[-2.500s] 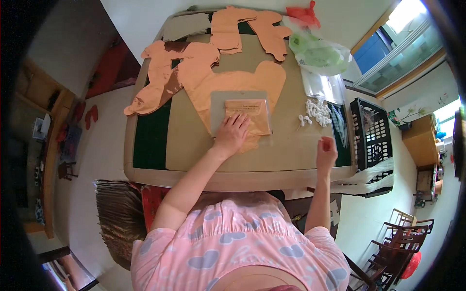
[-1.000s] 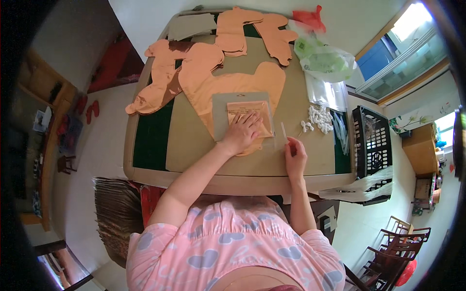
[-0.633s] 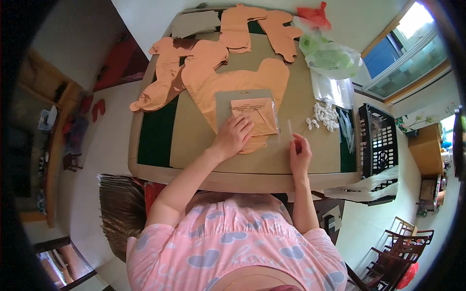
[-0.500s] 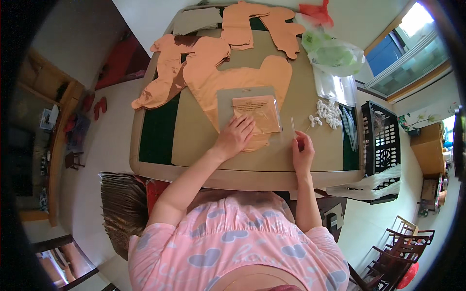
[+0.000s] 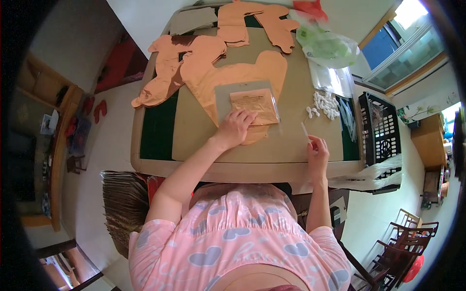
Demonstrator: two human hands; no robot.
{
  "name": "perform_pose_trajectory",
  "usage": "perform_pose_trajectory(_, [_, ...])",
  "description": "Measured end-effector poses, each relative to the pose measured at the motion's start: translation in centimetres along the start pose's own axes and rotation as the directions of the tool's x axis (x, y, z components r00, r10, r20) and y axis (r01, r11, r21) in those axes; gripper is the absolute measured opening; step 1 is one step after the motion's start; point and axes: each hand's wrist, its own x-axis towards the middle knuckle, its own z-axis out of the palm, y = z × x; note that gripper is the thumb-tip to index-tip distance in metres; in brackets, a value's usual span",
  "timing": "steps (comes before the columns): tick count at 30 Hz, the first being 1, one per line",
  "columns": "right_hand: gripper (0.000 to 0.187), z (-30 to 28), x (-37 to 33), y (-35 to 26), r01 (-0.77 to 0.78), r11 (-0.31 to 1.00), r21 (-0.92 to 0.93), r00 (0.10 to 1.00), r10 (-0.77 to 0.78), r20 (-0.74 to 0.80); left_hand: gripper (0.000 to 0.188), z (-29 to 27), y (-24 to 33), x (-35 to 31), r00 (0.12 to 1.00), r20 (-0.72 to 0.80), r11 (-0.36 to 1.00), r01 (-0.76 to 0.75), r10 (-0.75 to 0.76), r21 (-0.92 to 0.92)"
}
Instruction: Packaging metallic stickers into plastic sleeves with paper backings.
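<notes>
My left hand lies over the lower left of a clear plastic packet, its fingers resting on the folded orange foil balloon inside. A grey card shows behind the foil in the packet. Under the packet, a large flat orange foil balloon spreads over the brown cardboard sheet. To the right, near the table's front edge, my right hand pinches a thin clear straw that points up and to the left.
More orange foil balloons and grey cards lie toward the back. On the right are small white pieces, clear straws, clear bags and a greenish plastic bag. A black crate stands beyond the table edge.
My right hand has moved right and slightly down with the straw, which now tilts left. My left hand stays on the packet, its fingers a little more bent.
</notes>
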Motion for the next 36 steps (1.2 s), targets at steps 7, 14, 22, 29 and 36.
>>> perform_pose_trajectory(7, [0.012,-1.7,0.7,2.9,0.024,0.950,-0.313,0.999,-0.012,0.042,0.027,0.2,0.0,0.3,0.993,-0.071,0.988,0.090,-0.099,-0.122])
perform_pose_trajectory(14, [0.011,2.1,9.2,4.4,0.073,0.906,-0.418,0.983,-0.135,-0.122,0.026,-0.1,-1.5,2.3,0.950,0.025,0.902,0.303,-0.310,-0.307])
perform_pose_trajectory(22, [0.011,5.7,4.0,-1.5,0.186,0.983,0.002,0.957,-0.182,0.225,0.030,0.3,-2.7,2.4,0.921,0.127,0.837,0.389,-0.369,-0.385])
perform_pose_trajectory(29, [0.014,13.9,1.4,-6.5,0.538,0.817,-0.208,0.842,-0.533,0.084,0.030,-0.6,-2.1,3.0,0.923,0.152,0.850,0.384,-0.352,-0.361])
perform_pose_trajectory(36, [0.021,15.8,1.2,-6.0,0.509,0.753,-0.417,0.857,-0.490,0.161,0.030,0.1,-1.6,2.4,0.994,-0.112,0.998,-0.001,-0.006,-0.062])
